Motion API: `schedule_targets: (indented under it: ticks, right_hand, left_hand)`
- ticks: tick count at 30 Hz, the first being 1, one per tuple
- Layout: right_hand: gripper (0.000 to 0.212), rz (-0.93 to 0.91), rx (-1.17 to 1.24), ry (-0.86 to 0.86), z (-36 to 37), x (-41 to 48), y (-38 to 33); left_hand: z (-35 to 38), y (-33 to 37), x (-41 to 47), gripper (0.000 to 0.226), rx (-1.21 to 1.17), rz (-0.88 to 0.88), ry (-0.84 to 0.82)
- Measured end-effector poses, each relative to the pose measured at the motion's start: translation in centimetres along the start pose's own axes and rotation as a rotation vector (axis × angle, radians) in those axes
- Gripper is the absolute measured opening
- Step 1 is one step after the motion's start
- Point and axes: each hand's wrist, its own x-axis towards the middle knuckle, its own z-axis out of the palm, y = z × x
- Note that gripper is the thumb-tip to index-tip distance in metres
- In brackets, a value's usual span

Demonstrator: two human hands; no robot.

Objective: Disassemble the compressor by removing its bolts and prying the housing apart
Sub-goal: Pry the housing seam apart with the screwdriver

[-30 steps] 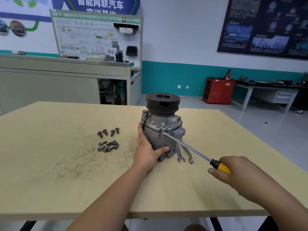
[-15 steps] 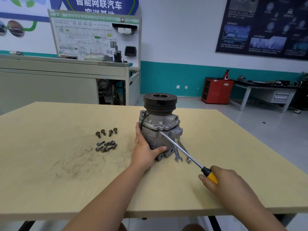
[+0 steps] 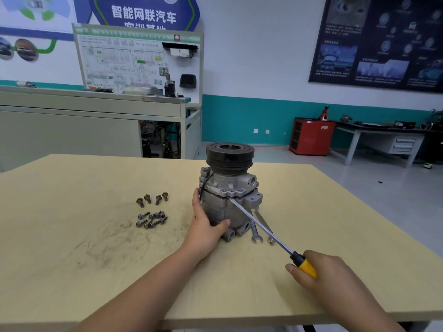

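Note:
A grey metal compressor with a black pulley on top stands upright on the wooden table. My left hand wraps around its lower left side and holds it. My right hand grips the yellow handle of a long screwdriver. The screwdriver's tip sits at the seam between the upper and lower housing halves. Several removed bolts lie in two loose groups on the table to the left of the compressor.
Two open-end wrenches lie on the table just right of the compressor, under the screwdriver shaft. Dark smudges mark the tabletop at the left. A workbench with a display board stands behind, and a red cabinet stands beside a desk at the back right.
The view has shifted slightly. My right hand has edged down and back with the screwdriver handle, while the tip stays at the housing seam. My left hand keeps its hold.

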Motion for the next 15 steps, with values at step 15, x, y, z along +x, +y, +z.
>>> schedule_targets:
  ticks: [15]
  right_hand:
    - [0.03,0.018,0.309,-0.024,-2.1,-1.0,1.5]
  left_hand:
    - [-7.5,1.6,4.6,0.028,0.04,-0.05,0.012]
